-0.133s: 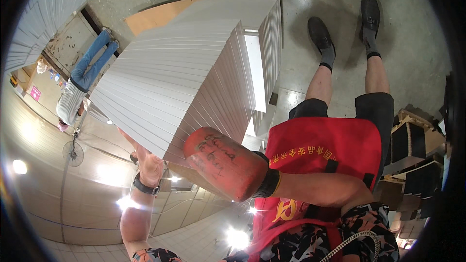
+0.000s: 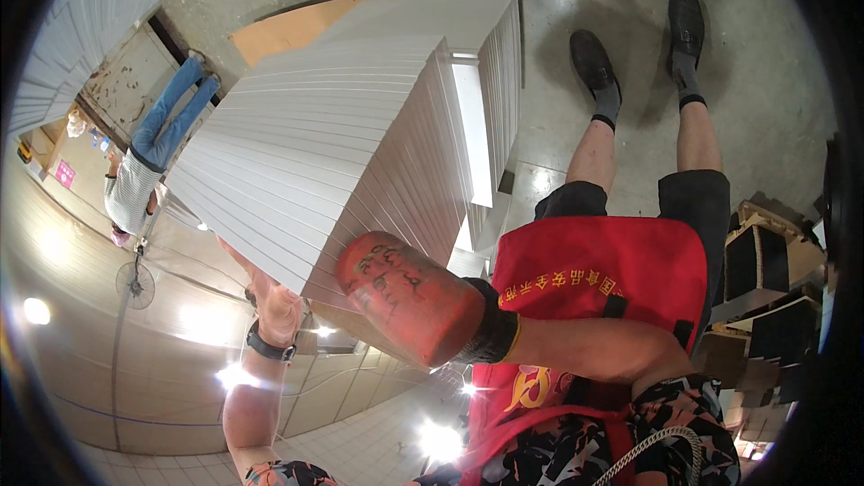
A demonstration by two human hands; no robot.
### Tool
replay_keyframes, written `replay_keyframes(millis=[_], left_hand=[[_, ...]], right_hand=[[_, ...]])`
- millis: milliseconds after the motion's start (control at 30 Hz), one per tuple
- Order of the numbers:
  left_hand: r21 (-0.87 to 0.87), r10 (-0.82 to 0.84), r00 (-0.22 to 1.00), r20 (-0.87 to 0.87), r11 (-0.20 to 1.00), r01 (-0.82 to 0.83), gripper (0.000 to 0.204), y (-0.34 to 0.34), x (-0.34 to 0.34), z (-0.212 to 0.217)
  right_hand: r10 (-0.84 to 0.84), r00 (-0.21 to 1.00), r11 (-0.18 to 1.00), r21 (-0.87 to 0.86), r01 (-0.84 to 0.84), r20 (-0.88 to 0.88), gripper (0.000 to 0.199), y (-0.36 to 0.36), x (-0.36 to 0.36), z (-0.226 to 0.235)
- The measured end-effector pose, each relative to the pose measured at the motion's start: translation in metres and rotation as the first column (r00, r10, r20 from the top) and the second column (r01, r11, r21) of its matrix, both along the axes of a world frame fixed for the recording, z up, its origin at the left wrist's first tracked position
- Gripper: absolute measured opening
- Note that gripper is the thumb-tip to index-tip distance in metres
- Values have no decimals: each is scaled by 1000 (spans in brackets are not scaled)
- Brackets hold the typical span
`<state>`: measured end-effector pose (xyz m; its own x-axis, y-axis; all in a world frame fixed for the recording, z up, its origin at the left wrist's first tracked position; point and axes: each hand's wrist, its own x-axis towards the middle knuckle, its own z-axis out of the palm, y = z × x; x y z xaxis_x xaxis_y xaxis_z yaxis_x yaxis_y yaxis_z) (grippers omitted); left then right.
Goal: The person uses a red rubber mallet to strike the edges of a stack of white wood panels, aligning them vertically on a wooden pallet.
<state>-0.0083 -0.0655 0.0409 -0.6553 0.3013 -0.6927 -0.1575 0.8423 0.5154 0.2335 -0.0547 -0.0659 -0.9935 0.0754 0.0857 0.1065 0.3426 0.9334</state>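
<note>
A worker in a red apron (image 2: pixel 594 256) stands beside a tall stack of pale boards (image 2: pixel 297 130) in a workshop, both hands up at its near end. The bare left hand (image 2: pixel 279 313), a dark watch (image 2: pixel 272 347) at its wrist, reaches along one edge of the stack; its fingers are partly hidden, so how tight that grip is I cannot tell. The right hand (image 2: pixel 423 306) wears a blunt red mitt (image 2: pixel 391 274) with a black cuff (image 2: pixel 495 328), held against or just beside the ridged side; its grip, too, is covered from view. Even pressure from both hands, wrists straight and bare fingertips clear of the gaps, would seem the surest way to keep the edges flush. Farther off, a co-worker (image 2: pixel 133 189) in jeans stands.
</note>
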Motion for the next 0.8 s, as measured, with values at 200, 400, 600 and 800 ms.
replay_keyframes(millis=[200,400,600,800], left_hand=[[1,-10,1000,-28,1000,10,99,-2,2,2],[-46,-3,1000,-8,999,2,101,0,2,2],[-132,-6,999,53,991,12,119,2,1,7],[-61,-49,996,-72,997,44,94,-16,-6,11]], right_hand=[[141,990,986,95,-138,-25,47,-3,1,12],[219,973,967,115,-226,65,47,-10,6,12],[303,918,944,53,-326,255,47,-21,5,11],[412,788,882,15,-470,458,41,6,-4,13]])
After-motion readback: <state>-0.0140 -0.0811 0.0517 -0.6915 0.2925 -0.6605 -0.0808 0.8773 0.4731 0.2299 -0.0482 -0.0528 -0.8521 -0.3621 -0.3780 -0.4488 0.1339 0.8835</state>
